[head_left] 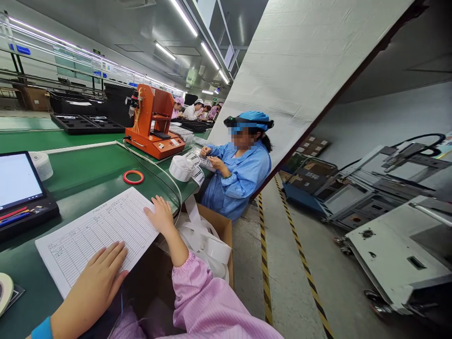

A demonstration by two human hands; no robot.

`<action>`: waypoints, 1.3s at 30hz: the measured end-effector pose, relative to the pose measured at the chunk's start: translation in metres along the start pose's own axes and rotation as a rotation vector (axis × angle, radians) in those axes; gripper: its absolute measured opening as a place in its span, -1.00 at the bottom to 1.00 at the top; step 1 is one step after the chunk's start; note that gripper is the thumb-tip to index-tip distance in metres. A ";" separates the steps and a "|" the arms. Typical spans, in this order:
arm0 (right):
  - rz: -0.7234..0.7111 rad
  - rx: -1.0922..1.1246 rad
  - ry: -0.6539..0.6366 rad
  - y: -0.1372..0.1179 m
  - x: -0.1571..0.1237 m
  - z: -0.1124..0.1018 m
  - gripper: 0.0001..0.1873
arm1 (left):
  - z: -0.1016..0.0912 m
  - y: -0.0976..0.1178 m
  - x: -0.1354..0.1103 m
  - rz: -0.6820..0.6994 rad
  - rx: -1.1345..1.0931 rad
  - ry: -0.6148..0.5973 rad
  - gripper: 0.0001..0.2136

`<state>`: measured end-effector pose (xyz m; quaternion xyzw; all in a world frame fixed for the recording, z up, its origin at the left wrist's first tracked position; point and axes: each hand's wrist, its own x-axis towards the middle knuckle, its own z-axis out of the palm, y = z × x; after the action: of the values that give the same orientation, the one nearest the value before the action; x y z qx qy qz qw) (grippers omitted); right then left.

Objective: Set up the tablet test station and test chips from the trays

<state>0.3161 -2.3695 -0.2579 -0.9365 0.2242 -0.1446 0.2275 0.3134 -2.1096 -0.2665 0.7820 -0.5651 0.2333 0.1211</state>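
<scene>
A thick stack of printed paper forms [116, 216] with ruled columns lies at a slant on the green table, its near corner reaching the table's edge. My left hand [97, 278], with a blue band at the wrist, rests flat on the lower part of the stack, fingers stretched out. At the stack's right edge, my right hand [160, 214] lies with its fingers spread over the paper's side. Neither hand grips anything. A red and yellow ring of tape [133, 177] sits just beyond the stack.
An orange press [155, 125] stands on the table near a roll of labels [181, 168]. To the left is a tablet [17, 181] above a tray of pens. A carton [226, 230] of white strip is below the edge. A co-worker in blue [236, 174] sits beyond.
</scene>
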 end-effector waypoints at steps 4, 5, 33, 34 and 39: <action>0.007 -0.006 -0.005 0.001 0.001 0.001 -0.31 | -0.002 0.001 0.000 -0.018 -0.010 -0.024 -0.62; 0.007 -0.007 -0.007 0.001 0.001 0.001 -0.32 | -0.002 0.001 0.000 -0.021 -0.014 -0.028 -0.62; -0.002 0.026 0.038 -0.003 0.003 0.001 -0.36 | -0.003 -0.002 0.001 -0.054 -0.075 -0.109 -0.57; -0.010 0.062 0.062 -0.003 0.002 0.001 -0.40 | -0.004 -0.002 0.001 -0.059 -0.087 -0.114 -0.57; -0.062 0.606 0.423 0.014 -0.017 -0.004 -0.67 | -0.006 -0.004 0.000 -0.081 -0.141 -0.128 -0.55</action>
<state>0.2952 -2.3732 -0.2644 -0.7824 0.1850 -0.4018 0.4384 0.3157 -2.1056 -0.2607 0.8071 -0.5547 0.1373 0.1485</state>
